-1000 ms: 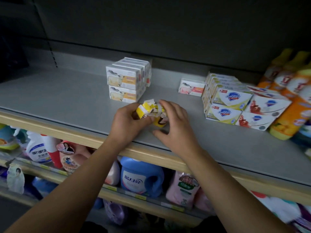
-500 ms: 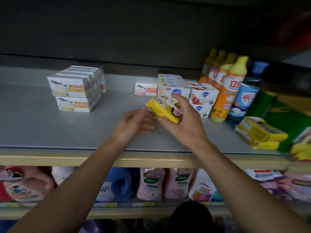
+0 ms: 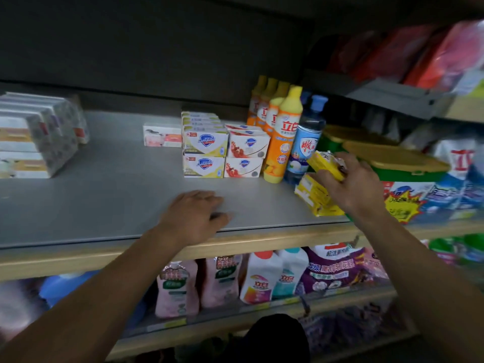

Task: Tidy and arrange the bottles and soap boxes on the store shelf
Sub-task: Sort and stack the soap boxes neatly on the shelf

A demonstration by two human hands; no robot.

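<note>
Right hand grips yellow soap pack; left hand flat on shelf.

Yellow soap pack tilted, just right of blue-capped bottle, above yellow pack stack beside that bottle.

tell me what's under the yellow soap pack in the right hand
Under the yellow soap pack gripped by the right hand lies another yellow pack on the shelf; the hand covers its far end.
</note>
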